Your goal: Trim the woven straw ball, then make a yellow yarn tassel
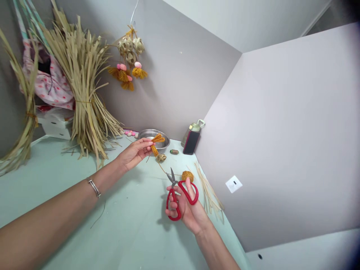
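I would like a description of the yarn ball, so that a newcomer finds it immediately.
On the pale green table, find the right hand, holding red-handled scissors. Just above its thumb in the picture is a small, round, mustard-orange yarn ball. Its wound, mustard-orange strands set it apart from the tan, openwork woven ball and the loose, pale strips nearby.

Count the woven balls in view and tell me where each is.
4. Three hang by the wall: left ball, right ball and lower ball. A fourth ball is near the left hand. More may be hidden.
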### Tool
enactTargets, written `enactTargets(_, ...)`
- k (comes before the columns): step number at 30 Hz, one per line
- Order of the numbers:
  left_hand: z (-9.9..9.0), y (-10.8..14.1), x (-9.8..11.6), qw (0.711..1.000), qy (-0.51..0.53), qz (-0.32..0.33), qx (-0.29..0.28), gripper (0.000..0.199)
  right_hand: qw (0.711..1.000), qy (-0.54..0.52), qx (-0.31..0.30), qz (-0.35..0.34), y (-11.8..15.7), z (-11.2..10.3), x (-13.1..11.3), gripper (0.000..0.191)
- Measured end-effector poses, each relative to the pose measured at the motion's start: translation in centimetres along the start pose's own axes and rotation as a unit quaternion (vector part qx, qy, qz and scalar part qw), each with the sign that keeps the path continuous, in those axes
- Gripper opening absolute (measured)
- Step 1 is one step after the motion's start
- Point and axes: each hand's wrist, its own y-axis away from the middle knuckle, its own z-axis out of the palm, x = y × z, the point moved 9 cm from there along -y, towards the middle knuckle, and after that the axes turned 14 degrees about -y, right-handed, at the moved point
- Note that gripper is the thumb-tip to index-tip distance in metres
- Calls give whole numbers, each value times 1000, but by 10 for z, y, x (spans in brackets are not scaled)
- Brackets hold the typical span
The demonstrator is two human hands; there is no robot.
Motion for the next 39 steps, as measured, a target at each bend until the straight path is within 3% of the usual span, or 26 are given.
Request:
enactTargets(5,-11,0,2,1000,5,3,19,12,999,-3,-29,-27,24,9,-8,58)
enactTargets(10,-14,1,3,1000,7,0,26,13,999,-1,-48,-8,37,12,2,53)
enactTargets(15,-10,7,5,1000,2,1,18,12,1000,11,-6,-12,5,9,4,60)
enactTargets(20,-8,15,7,1000,-11,-3,12,11,993,44,75,-81,-27,-3,-8,59)
enactTargets(24,-9,22,11,1000,-15,-11,14,11,984,109,68,-121,-34,-4,-13,55)
enactTargets(27,-11,31,14,1000,-18,-19,14,11,960,233,59,-141,-31,-6,-22,50)
enactTargets(29,-12,40,15,999,-26,-29,8,10,905,371,86,-189,-25,-9,-39,47)
enactTargets(30,-12,46,15,999,-33,-36,3,10,861,450,103,-215,-21,-9,-49,45)
enactTargets(32,-14,57,15,998,-42,-49,-3,9,738,620,121,-238,-16,-2,-61,33)
enactTargets(34,-19,69,12,997,-46,-64,-1,9,599,763,132,-205,-16,3,-61,20)
enactTargets(35,-21,75,10,996,-48,-74,1,10,544,806,143,-183,-17,5,-62,17)
enactTargets(37,-25,86,5,994,-54,-92,-1,8,480,846,176,-152,-18,9,-64,16)
enactTargets(39,-26,96,-2,993,-57,-107,-6,7,476,845,173,-173,-18,26,-61,16)
